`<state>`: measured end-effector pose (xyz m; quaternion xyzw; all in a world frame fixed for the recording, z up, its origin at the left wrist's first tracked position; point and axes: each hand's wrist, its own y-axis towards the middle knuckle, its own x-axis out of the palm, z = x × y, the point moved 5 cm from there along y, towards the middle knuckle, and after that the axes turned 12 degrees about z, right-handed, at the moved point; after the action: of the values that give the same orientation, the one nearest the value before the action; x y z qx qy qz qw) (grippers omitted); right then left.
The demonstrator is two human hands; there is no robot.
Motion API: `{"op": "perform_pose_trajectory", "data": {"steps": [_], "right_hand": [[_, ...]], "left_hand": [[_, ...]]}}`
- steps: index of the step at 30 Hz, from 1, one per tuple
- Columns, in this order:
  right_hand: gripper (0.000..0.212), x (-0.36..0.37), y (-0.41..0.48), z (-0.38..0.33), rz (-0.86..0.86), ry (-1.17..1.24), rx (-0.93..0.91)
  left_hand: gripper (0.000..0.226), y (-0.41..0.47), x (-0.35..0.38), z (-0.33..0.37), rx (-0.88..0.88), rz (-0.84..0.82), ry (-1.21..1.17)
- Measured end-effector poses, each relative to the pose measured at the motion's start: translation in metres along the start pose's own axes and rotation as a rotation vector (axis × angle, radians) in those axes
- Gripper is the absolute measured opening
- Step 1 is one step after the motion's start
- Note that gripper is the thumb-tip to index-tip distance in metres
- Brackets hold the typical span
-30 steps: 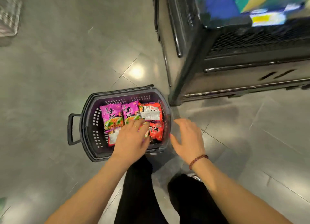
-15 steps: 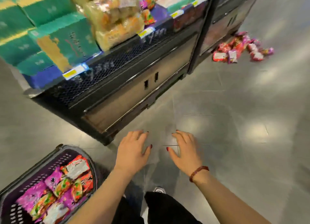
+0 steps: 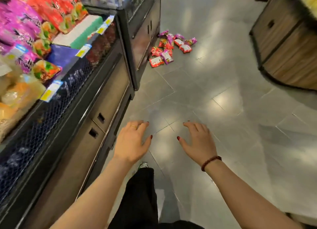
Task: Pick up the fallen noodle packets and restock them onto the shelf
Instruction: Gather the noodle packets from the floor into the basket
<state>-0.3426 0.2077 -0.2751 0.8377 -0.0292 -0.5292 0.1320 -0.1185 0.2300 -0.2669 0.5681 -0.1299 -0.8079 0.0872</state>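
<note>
Fingers [image 3: 137, 126] relaxed over grey tile floor [image 3: 223, 74]; noodle pkts [image 3: 169, 48] heaped by shelf [image 3: 141, 40].

Fallen packets [image 3: 170, 48] lie on the floor [image 3: 214, 100] beside the shelf [image 3: 109, 84] base.

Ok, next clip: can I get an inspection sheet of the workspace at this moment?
Surface: grey tiled floor, glossy, with light reflections.
Job's things: fallen noodle packets, red and purple, heaped on the floor against the far cabinet base; matching stocked packets on the shelf.
Clutter: nothing seen.
Grippers: left hand and right hand both open, empty, held above the floor.
Cables: nothing seen.
Surroundings: wooden display stand on the right; price tags along the shelf edge.
</note>
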Motion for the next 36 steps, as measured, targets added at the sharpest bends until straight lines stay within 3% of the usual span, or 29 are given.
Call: {"op": "perform_pose_trajectory", "data": {"steps": [7, 13, 26, 36], "right_hand": [[0.048, 0.023, 0.14, -0.007, 0.014, -0.047, 0.119], [0.048, 0.033, 0.25, 0.015, 0.021, -0.101, 0.161], [0.051, 0.045, 0.575, 0.164, 0.045, -0.173, 0.169], [0.051, 0.059, 0.786, 0.256, 0.08, -0.146, 0.195]], "left_hand": [[0.049, 0.179, 0.019, -0.055, 0.159, -0.122, 0.025], [0.052, 0.318, 0.047, -0.058, 0.288, -0.122, 0.028], [0.054, 0.66, 0.164, -0.002, 0.336, -0.117, 0.06], [0.048, 0.863, 0.26, 0.024, 0.435, -0.148, 0.043]]}}
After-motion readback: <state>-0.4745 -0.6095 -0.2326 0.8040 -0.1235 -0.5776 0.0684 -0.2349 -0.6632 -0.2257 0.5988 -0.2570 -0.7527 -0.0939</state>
